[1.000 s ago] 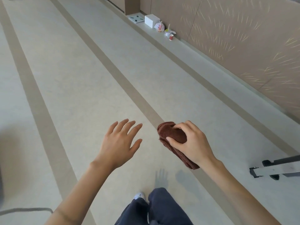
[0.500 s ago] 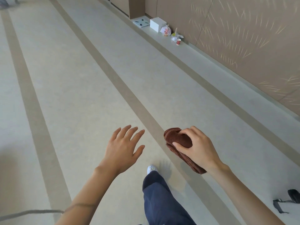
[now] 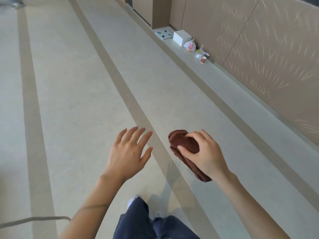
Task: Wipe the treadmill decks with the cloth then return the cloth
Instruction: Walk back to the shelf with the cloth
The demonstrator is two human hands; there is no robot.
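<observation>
A folded reddish-brown cloth [image 3: 184,144] is gripped in my right hand [image 3: 203,152], thumb on top and fingers wrapped around it, held out in front of me above the floor. Part of the cloth hangs below my palm toward the wrist. My left hand [image 3: 128,152] is stretched forward with fingers spread, holding nothing, a short gap to the left of the cloth. No treadmill is in view.
Pale floor with darker stripes runs ahead. A low ledge [image 3: 224,78] along the right wall carries a white scale [image 3: 164,34], a white box [image 3: 182,37], a small bag [image 3: 189,45] and a red cup [image 3: 203,59]. A grey cable [image 3: 34,220] lies at lower left. My legs and shoes [image 3: 133,200] show below.
The view has moved forward along the floor and turned; the ledge items have shifted right and lower in the frame. The equipment at the lower right has dropped out of view. Both hands keep their poses.
</observation>
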